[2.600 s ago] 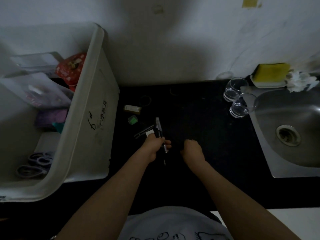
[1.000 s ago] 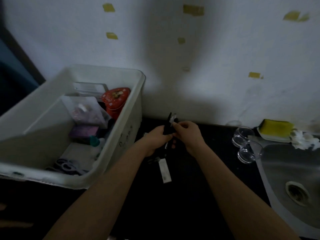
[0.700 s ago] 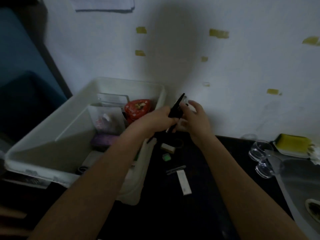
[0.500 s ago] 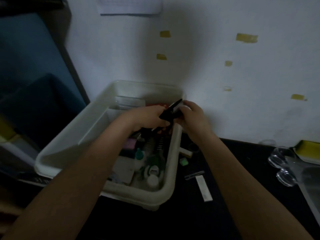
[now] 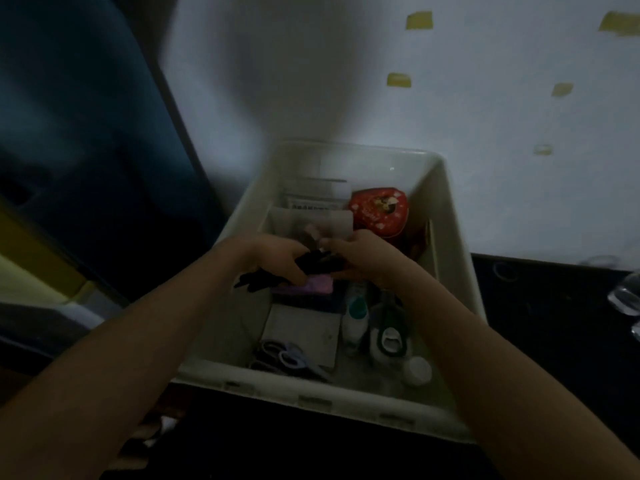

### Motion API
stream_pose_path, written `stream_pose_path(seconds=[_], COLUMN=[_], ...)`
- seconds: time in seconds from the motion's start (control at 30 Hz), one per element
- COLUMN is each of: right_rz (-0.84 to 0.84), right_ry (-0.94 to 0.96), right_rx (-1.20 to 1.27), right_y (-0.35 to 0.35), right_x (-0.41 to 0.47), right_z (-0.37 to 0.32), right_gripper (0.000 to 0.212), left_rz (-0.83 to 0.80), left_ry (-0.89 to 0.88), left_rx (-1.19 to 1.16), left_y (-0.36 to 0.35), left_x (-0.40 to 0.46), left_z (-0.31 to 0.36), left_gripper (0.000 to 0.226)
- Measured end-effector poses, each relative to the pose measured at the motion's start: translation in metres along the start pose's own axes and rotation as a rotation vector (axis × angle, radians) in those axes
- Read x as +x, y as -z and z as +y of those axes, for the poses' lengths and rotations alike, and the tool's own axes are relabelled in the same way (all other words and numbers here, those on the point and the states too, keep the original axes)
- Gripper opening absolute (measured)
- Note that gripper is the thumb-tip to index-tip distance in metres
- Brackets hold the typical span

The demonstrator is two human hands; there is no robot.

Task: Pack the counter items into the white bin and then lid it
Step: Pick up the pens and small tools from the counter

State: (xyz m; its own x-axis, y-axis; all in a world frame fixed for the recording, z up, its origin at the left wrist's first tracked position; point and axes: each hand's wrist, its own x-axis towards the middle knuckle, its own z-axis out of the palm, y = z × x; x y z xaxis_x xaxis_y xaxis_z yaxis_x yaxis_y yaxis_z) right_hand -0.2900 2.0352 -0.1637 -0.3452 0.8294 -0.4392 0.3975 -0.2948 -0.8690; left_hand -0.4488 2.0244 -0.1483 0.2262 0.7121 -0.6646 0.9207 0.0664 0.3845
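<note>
Hands, my left [image 5: 277, 258] and right [image 5: 363, 258], now grip the slim black tools [image 5: 311, 266] over the white plastic bin [image 5: 460, 271], off the bench, ready to drop.

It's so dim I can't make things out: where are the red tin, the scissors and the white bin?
red tin [image 5: 378, 211], head view, middle of its lid
scissors [image 5: 281, 356], head view, handle loops
white bin [image 5: 313, 400], head view, near rim

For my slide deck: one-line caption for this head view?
Both hands hold dark items over the open white bin.
</note>
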Motion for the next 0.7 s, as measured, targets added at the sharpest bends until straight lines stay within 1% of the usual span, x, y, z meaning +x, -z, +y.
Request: stream_pose_path(seconds=[0.07,0.1,0.13,0.17,0.23,0.3,0.4,0.47,0.53,0.6,0.7], right_rz=[-0.068,-0.115,-0.161,-0.215,-0.323,-0.406,-0.495,-0.474,-0.389,-0.277,-0.15], right_ry=[-0.061,-0.099,-0.135,-0.166,-0.199,-0.226,-0.284,-0.275,-0.229,-0.126,0.046], right_rx=[-0.233,-0.304,-0.348,-0.374,-0.435,-0.504,-0.574,-0.649,-0.676,-0.72,-0.846], right_y=[-0.005,-0.006,-0.007,-0.008,-0.01,-0.012,-0.012,-0.009,-0.007,-0.006,-0.008], right_x=[0.006,0.007,0.009,0.011,0.011,0.009,0.007,0.008,0.011,0.016,0.019], right_z=[0.01,0.014,0.017,0.021,0.025,0.026,0.026,0.025,0.026,0.026,0.027], right_gripper=[0.032,0.035,0.036,0.035,0.035,0.038,0.033,0.033,0.034,0.034,0.031], left_rz=[-0.11,-0.154,-0.183,-0.205,-0.227,-0.245,-0.319,-0.363,-0.377,-0.37,-0.415], left_ry=[0.011,0.026,0.031,0.019,-0.016,-0.016,-0.004,-0.005,-0.024,-0.033,-0.041], left_rx=[0.054,0.073,0.088,0.105,0.166,0.207,0.208,0.252,0.374,0.499,0.555], left_y=[-0.008,-0.014,-0.019,-0.024,-0.033,-0.041,-0.052,-0.058,-0.064,-0.074,-0.094], left_x=[0.011,0.017,0.022,0.028,0.039,0.046,0.052,0.055,0.058,0.057,0.058], left_z=[-0.01,-0.013,-0.015,-0.017,-0.019,-0.02,-0.018,-0.018,-0.019,-0.02,-0.02], left_gripper=[0.024,0.015,0.012,0.015,0.031,0.035,0.039,0.039,0.039,0.044,0.049])
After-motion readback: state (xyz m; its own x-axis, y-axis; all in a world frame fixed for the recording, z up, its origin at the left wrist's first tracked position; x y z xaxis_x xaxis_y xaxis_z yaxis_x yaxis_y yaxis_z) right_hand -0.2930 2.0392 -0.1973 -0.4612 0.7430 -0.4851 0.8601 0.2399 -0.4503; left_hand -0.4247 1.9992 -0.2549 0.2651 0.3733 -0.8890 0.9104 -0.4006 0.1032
